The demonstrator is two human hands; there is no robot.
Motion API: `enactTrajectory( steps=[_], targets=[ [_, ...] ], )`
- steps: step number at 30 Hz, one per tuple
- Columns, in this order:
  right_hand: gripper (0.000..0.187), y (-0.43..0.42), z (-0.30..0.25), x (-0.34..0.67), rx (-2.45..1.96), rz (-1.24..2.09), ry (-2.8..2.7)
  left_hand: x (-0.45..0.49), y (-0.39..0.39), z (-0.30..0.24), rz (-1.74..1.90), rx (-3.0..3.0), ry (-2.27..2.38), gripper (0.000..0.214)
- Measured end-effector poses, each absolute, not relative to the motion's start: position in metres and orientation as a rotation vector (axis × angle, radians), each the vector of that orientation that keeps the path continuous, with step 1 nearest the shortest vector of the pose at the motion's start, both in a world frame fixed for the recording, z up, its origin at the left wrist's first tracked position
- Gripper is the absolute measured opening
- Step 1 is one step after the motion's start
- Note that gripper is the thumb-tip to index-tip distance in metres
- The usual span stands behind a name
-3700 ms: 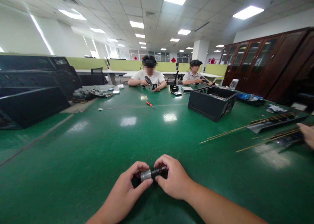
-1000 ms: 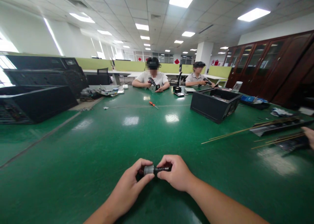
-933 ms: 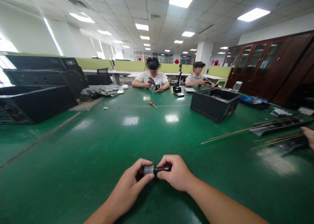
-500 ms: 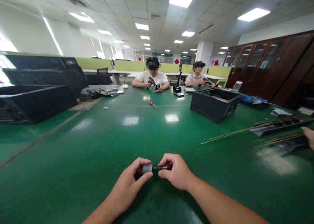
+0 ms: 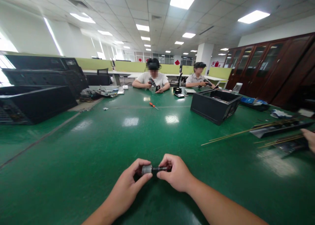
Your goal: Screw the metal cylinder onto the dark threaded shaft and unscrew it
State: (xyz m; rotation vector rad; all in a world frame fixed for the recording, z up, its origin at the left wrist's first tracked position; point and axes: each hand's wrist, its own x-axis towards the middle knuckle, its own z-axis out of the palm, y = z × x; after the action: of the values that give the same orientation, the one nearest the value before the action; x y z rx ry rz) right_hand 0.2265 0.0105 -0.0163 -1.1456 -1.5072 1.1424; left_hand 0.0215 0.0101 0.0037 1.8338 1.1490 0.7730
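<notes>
Low over the green table (image 5: pixel 98 146), both my hands hold one small cylindrical metal part (image 5: pixel 150 169). It has a silver-grey barrel on the left and a thinner dark threaded stem on the right. My left hand (image 5: pixel 128 187) pinches the silver barrel between thumb and fingers. My right hand (image 5: pixel 176 174) is closed round the dark stem, thumb and forefinger on it. The far end of the stem is hidden inside my right fingers.
A black open case (image 5: pixel 215 105) stands at mid right, and black computer cases (image 5: pixel 36 87) are stacked at the left. Thin brass rods (image 5: pixel 246 131) and dark trays lie at right, near another person's hand (image 5: pixel 309 139). A red screwdriver (image 5: pixel 154 105) lies mid-table. Two people sit at the far end.
The part and both hands have shifted slightly left and up in view since the earliest frame. My right fingers have regripped the stem a little; the hold is otherwise the same.
</notes>
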Motion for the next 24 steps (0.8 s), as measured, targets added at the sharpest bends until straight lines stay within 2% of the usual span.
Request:
enactTrajectory(
  steps=[24],
  targets=[
    [0.018,0.0131,-0.0139,0.2268,-1.133,1.217,-1.404,0.0231,0.0108,0.0069,0.808,1.750,1.142,0.029]
  ],
)
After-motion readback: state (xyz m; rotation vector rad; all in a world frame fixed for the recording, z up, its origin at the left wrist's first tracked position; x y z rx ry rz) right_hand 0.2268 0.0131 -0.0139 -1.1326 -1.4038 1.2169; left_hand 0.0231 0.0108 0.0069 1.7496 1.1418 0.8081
